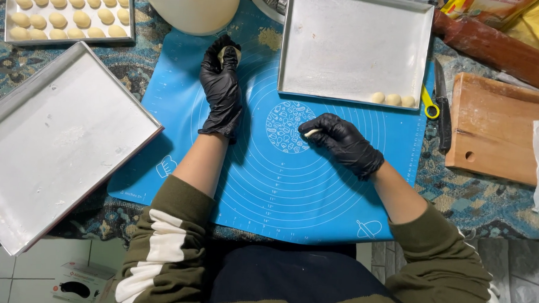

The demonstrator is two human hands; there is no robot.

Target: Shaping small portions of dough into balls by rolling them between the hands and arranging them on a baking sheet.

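Both my hands wear black gloves over a blue silicone baking mat [268,193]. My left hand [221,87] reaches toward the far edge of the mat, its fingers closed around a lump of pale dough [228,52]. My right hand [341,142] rests at the mat's centre and pinches a small piece of dough [312,132] between its fingertips. Beyond the right hand lies a metal tray [351,47] with three small dough balls [393,99] in its near right corner.
A bare metal tray [55,144] lies tilted at the left. Another tray [68,12] at the far left holds several rows of dough balls. A large cream bowl [191,8] stands at the top, and a knife [443,107], wooden board [497,129] and rolling pin [494,49] lie right.
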